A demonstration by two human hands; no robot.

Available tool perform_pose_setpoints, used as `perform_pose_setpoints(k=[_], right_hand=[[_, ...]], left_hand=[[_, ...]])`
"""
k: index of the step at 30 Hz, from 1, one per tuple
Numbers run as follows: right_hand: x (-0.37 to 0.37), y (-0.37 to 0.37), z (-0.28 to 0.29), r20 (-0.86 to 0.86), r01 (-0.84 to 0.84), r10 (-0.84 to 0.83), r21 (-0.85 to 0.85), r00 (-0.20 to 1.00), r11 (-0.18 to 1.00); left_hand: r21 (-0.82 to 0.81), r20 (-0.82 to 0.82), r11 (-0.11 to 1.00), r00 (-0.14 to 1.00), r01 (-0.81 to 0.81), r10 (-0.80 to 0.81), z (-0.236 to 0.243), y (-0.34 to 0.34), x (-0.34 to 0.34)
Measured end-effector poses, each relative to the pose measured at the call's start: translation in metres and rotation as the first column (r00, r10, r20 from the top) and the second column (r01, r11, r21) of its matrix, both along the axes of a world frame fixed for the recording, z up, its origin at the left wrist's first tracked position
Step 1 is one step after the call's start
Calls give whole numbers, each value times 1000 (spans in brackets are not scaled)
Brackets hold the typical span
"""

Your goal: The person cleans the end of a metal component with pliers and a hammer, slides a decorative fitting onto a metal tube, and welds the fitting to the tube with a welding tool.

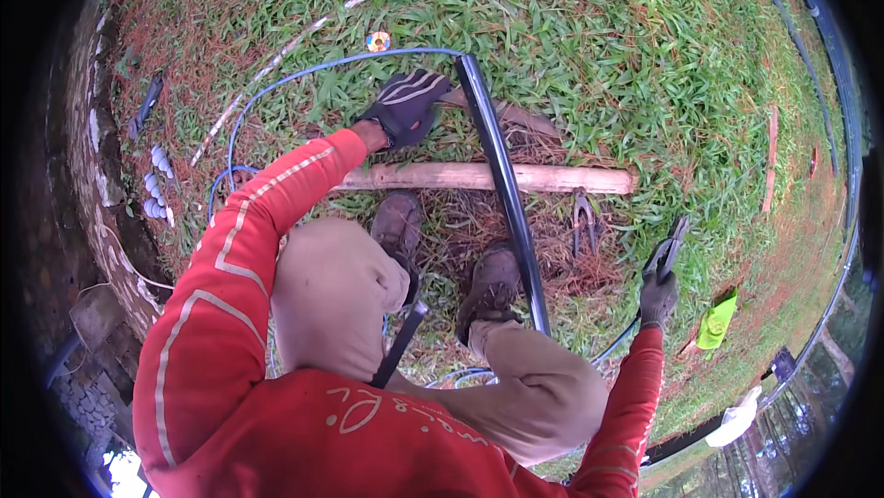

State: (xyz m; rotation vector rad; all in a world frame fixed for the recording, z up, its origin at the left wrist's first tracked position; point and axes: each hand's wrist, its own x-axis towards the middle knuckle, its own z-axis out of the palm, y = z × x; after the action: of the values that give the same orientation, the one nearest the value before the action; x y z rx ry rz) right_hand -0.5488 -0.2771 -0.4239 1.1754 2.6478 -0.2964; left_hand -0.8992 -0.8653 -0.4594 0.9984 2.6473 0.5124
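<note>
My gloved left hand, fingers curled, grips the end of a flat brown strip, perhaps wood or a blade. Just right of it, a long black pipe slants across a pale wooden pole. A thin blue hose arcs to the pipe's top. My gloved right hand is closed on a dark hand tool, too small to identify surely. Pliers lie beside the pole, between the pipe and my right hand. My knees and boots are below the pole.
A white stick, a small colourful roll and pale rounded items lie on grass. At right are a lime-green cloth, a white bag and hoses. A rough stone edge runs along the left.
</note>
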Motion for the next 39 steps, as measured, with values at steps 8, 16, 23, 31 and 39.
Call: perform_pose_setpoints(k=[8, 16, 23, 31, 39], right_hand=[[30, 37, -103, 278, 117, -147, 123, 949, 986], [13, -61, -72, -43, -5, 19, 297, 999, 955], [-8, -162, -61, -408, -504, 515, 144, 754, 852], [-13, -212, -71, -270, -505, 448, -647, 852, 571], [-20, -237, -58, -41, -392, 491, -660, 870, 640]], left_hand=[[-176, -87, 982, 993, 62, -79, -51, 42, -7], [-44, -283, 999, 959, 14, -26, -65, -56, 21], [-182, -211, 960, 962, -212, 173, 5, -174, 80], [-187, -308, 909, 901, -373, 306, 63, -265, 106], [168, -243, 831, 795, -530, 556, 26, -151, -51]])
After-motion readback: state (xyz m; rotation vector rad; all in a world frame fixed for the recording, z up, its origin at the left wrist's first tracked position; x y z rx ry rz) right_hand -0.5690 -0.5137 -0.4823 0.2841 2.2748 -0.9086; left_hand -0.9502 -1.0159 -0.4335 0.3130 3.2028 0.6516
